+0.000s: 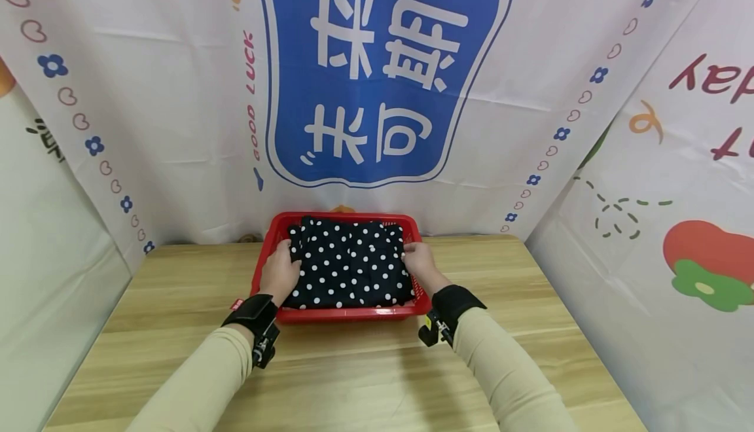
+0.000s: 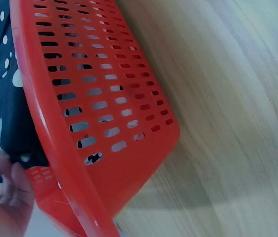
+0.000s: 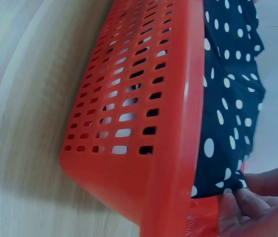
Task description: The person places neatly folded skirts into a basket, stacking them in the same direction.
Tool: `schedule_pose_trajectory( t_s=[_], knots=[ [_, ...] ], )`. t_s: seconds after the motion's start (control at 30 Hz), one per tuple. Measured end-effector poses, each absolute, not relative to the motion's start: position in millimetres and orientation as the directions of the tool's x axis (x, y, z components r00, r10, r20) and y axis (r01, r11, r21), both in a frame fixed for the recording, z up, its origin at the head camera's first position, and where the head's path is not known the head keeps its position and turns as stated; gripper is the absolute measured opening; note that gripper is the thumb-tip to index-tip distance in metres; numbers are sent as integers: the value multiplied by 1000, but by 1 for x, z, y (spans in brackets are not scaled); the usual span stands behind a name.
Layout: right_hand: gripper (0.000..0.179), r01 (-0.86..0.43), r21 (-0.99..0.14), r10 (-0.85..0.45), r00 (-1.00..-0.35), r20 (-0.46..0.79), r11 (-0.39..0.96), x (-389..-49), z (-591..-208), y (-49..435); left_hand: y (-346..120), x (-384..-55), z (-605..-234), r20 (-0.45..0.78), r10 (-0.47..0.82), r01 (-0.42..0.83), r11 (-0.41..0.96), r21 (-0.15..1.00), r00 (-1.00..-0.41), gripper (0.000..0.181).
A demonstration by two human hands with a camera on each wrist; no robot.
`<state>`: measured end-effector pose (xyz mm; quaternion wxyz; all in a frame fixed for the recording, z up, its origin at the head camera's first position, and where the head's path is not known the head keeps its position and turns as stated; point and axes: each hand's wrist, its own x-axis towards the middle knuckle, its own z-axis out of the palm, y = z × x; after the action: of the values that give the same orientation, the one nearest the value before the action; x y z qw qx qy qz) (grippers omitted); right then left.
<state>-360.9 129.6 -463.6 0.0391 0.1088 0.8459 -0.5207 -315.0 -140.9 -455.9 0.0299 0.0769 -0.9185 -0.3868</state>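
A folded black cloth with white polka dots (image 1: pixel 350 265) lies in a red plastic basket (image 1: pixel 347 315) on the table. My left hand (image 1: pixel 280 273) is at the cloth's left side, inside the basket rim; in the left wrist view its thumb and fingers (image 2: pixel 12 185) pinch the dark edge. On the opposite side my right hand (image 1: pixel 419 262) pinches the cloth's right edge, and the right wrist view shows the thumb and fingers (image 3: pixel 250 202) closed on a corner. Slotted walls of the basket (image 3: pixel 166 123) stand close beside both hands.
The wood-grain table (image 1: pixel 347 373) extends in front of the basket and to both sides. Behind it hangs a white printed curtain (image 1: pixel 194 124) with a blue panel, and more printed sheets (image 1: pixel 636 177) close off the sides. A small red tag (image 1: pixel 237 304) shows beside the left wrist.
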Motion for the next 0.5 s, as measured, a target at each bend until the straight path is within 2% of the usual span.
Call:
schedule_pose_trajectory(
  t_s=[0.23, 0.37, 0.5],
  knots=[
    [34, 190, -844, 116, -982, -152, 502, -361, -465, 132, -143, -315, -463, -64, -160, -159, 698, 699, -985, 50],
    [35, 155, -833, 90, -988, -127, 532, -360, -463, 137, -145, -314, -463, -30, -135, -118, 712, 692, -990, 48],
    [40, 63, -782, 15, -998, -69, 620, -361, -456, 144, -148, -311, -456, 44, -59, -16, 765, 644, -997, 49]
  ],
)
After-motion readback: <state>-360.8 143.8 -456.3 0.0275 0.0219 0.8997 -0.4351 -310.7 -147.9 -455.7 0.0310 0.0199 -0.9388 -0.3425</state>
